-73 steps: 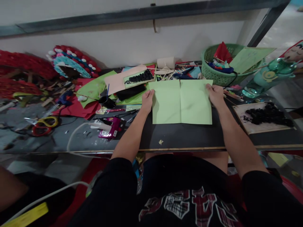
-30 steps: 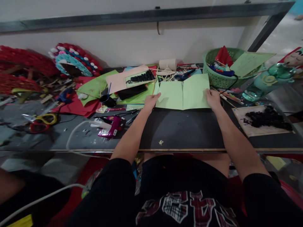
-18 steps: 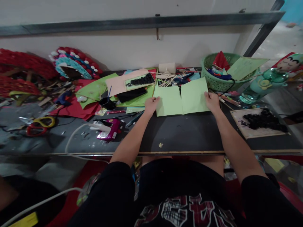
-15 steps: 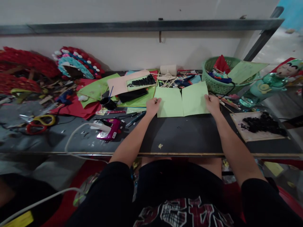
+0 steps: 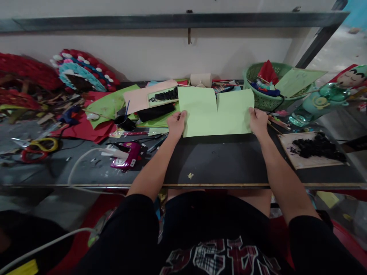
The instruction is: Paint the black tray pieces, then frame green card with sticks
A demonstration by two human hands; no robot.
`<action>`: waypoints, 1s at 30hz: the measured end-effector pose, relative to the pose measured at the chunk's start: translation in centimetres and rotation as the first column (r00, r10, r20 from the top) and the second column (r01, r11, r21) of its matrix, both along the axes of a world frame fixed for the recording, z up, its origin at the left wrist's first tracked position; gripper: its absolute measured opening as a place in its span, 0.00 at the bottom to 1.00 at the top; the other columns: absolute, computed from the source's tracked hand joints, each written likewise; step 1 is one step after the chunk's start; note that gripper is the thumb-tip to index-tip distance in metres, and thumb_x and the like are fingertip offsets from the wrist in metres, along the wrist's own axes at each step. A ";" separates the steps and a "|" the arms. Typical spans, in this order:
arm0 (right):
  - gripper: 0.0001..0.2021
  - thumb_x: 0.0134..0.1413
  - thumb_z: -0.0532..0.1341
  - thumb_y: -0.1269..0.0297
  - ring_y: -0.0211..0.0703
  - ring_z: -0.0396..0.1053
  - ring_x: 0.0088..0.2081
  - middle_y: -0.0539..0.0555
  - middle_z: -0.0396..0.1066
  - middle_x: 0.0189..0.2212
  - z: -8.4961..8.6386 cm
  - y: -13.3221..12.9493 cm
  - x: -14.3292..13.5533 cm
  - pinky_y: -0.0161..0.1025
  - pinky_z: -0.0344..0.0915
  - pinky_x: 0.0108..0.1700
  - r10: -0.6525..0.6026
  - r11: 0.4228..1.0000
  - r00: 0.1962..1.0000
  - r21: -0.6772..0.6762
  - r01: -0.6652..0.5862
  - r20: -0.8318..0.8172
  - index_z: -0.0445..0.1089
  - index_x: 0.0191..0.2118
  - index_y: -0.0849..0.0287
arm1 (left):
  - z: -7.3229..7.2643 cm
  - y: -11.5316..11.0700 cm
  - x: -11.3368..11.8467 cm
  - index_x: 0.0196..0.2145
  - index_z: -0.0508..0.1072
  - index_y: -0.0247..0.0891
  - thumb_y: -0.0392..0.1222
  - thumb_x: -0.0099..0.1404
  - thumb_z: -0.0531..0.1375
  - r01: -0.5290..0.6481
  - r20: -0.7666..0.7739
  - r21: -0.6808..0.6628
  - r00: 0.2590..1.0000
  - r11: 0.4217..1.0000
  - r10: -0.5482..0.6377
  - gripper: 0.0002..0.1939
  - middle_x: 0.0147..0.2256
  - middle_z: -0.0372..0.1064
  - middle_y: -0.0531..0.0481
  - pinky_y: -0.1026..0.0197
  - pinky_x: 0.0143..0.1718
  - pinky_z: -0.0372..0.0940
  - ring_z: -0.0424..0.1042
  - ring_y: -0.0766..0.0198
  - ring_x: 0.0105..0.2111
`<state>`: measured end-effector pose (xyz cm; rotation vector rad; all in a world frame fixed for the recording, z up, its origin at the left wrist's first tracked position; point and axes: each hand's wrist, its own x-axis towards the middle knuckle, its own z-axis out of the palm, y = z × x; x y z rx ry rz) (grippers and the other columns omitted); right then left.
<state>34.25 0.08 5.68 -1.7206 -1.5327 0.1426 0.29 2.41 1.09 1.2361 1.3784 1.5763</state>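
A light green sheet of paper (image 5: 200, 118) is stretched between my two hands, raised a little over the dark table. A narrow slit or tear runs down from its top edge near the middle; below it the sheet is whole. My left hand (image 5: 177, 123) pinches the left edge, thumb on top. At the right edge, my right hand (image 5: 258, 121) grips the paper with its fingers curled behind. Behind the sheet's left side lies a pink sheet (image 5: 133, 100) with a black beaded-looking piece (image 5: 163, 94) on it.
Left are a purple glue gun (image 5: 129, 156) with a white cord, scissors (image 5: 43, 145), a black cup (image 5: 124, 123) and red paper (image 5: 83, 130). A green basket (image 5: 265, 101), a green bottle figure (image 5: 318, 101) and a board (image 5: 304, 160) bearing black pieces stand or lie at right.
The green sheet has risen slightly and its left part moved left. Its middle crease has flattened out, leaving the slit at the top. Both hands keep their grip; the camera view has shifted a little.
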 end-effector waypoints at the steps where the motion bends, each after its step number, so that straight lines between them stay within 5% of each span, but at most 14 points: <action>1: 0.24 0.63 0.50 0.45 0.40 0.55 0.25 0.50 0.54 0.18 -0.1 0.1 0.1 0.41 0.51 0.32 0.004 1.000 1.000 0.000 -0.004 -0.006 0.54 0.20 0.54 | 0.1 0.1 -0.1 0.17 0.62 0.38 0.48 0.61 0.65 -0.026 -0.038 0.029 0.999 0.999 0.027 0.22 0.19 0.47 0.58 0.63 0.23 0.43 0.47 0.70 0.21; 5: 0.24 0.63 0.50 0.44 0.41 0.56 0.26 0.50 0.54 0.19 -0.6 0.9 1.5 0.42 0.53 0.33 -0.091 0.994 0.994 0.046 0.095 -0.064 0.54 0.20 0.54 | 0.4 0.9 -2.0 0.16 0.55 0.39 0.49 0.63 0.64 -0.143 -0.076 0.115 0.985 0.983 0.152 0.26 0.18 0.41 0.58 0.62 0.22 0.41 0.43 0.70 0.21; 9: 0.25 0.62 0.48 0.41 0.40 0.54 0.25 0.49 0.52 0.19 -0.8 1.6 3.1 0.41 0.53 0.33 -0.211 0.967 0.970 0.117 0.225 -0.124 0.52 0.21 0.53 | 0.6 1.9 -4.5 0.16 0.53 0.39 0.48 0.64 0.63 -0.366 -0.085 0.244 0.914 0.898 0.396 0.28 0.19 0.40 0.58 0.63 0.23 0.43 0.43 0.70 0.22; 14: 0.25 0.64 0.46 0.42 0.40 0.57 0.26 0.50 0.54 0.20 -1.1 1.8 2.2 0.40 0.53 0.33 -0.106 0.987 0.991 0.110 0.114 -0.076 0.53 0.22 0.54 | 0.3 1.7 -3.6 0.17 0.55 0.39 0.53 0.63 0.64 -0.226 -0.122 0.184 0.960 0.957 0.250 0.28 0.19 0.40 0.59 0.65 0.22 0.44 0.44 0.71 0.21; 23: 0.30 0.62 0.41 0.34 0.41 0.60 0.29 0.52 0.59 0.24 -0.8 0.5 0.6 0.41 0.55 0.36 -0.038 0.981 0.991 0.182 0.062 -0.131 0.56 0.25 0.55 | 1.5 0.1 -1.0 0.19 0.59 0.40 0.57 0.59 0.67 -0.112 0.132 0.123 0.987 0.986 0.095 0.26 0.20 0.47 0.57 0.63 0.23 0.48 0.47 0.69 0.22; 30: 0.34 0.58 0.37 0.28 0.38 0.56 0.24 0.48 0.55 0.19 -2.1 -0.4 -2.7 0.39 0.56 0.32 0.062 0.968 0.992 0.248 -0.033 -0.110 0.56 0.24 0.54 | 0.8 -1.7 2.4 0.20 0.59 0.39 0.65 0.56 0.66 0.056 0.034 0.114 0.998 0.992 -0.060 0.29 0.21 0.47 0.58 0.65 0.24 0.49 0.49 0.70 0.23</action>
